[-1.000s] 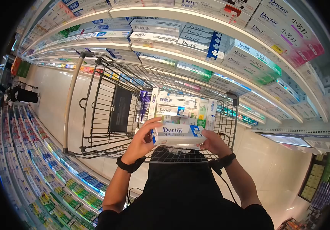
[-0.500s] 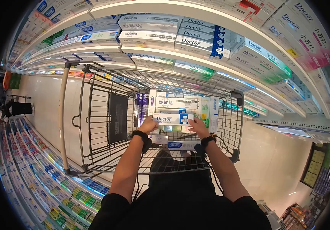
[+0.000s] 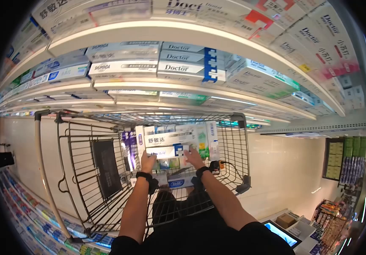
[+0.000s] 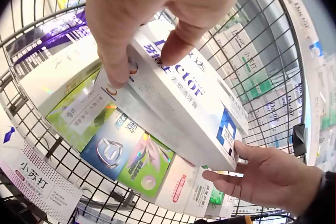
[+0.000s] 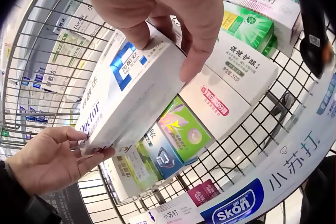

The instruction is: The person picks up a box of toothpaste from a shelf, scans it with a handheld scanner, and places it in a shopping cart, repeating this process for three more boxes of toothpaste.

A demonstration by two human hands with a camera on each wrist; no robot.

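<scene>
Both hands hold a long white Doctor toothpaste box [image 3: 161, 152] low in the shopping cart, over other toothpaste boxes. My left hand [image 3: 148, 162] pinches its left end, with thumb and fingertips on opposite faces in the left wrist view. At the blue-marked right end, my right hand [image 5: 157, 14] grips with the thumb on one face and fingers on the other. Directly behind the held box lies another white toothpaste box [image 3: 170, 138]. Beneath it, the right wrist view shows a green flowered box [image 5: 185, 129] and a blue box [image 5: 164, 153] side by side.
The wire cart [image 3: 245, 157] surrounds the boxes, with a dark panel [image 3: 106, 168] toward its handle [image 3: 47, 170]. A Skon box [image 5: 233, 208] lies on the near side. Shelves [image 3: 200, 36] stacked with toothpaste run just beyond the cart. A lit screen [image 3: 281, 233] stands at lower right.
Both hands have carried the Doctor box away from the body, down among the boxes in the cart. The head view has shifted, so the cart now appears farther left and lower.
</scene>
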